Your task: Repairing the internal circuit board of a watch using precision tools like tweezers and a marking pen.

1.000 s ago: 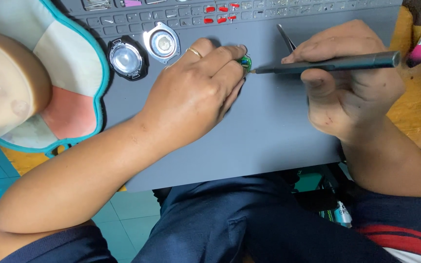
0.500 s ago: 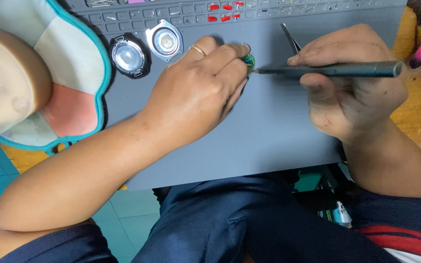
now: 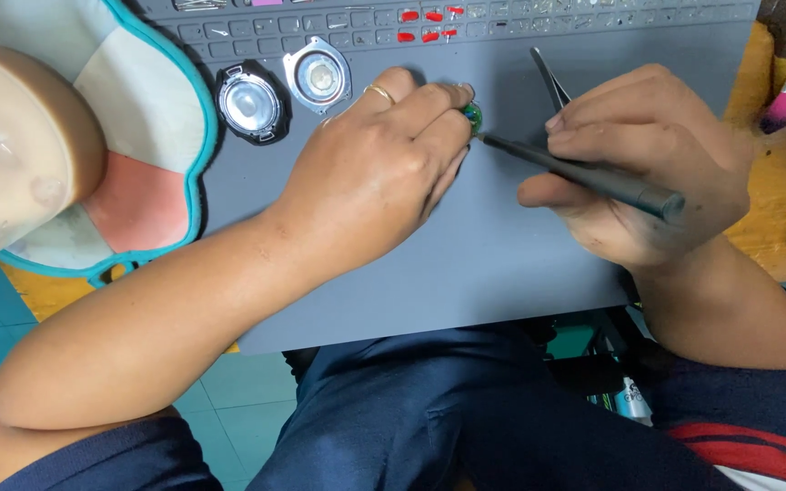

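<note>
My left hand (image 3: 384,173), a ring on one finger, rests on the grey work mat (image 3: 466,264) and pinches a small green part (image 3: 472,115) at its fingertips. My right hand (image 3: 648,164) grips a thin dark screwdriver (image 3: 584,173); its tip touches the green part. The shaft slants down to the right, out past my fingers. Most of the green part is hidden under my left fingers.
Two round metal speaker parts (image 3: 249,102) (image 3: 318,76) lie at the mat's back left. Black tweezers (image 3: 548,77) lie behind my right hand. A parts tray strip (image 3: 429,16) with small red pieces runs along the back. A cloth-covered shape with a teal rim (image 3: 138,136) sits at left.
The screwdriver has tilted from nearly level to slanting down to the right, and my right hand has turned with it. My left hand keeps its hold on the green part.
</note>
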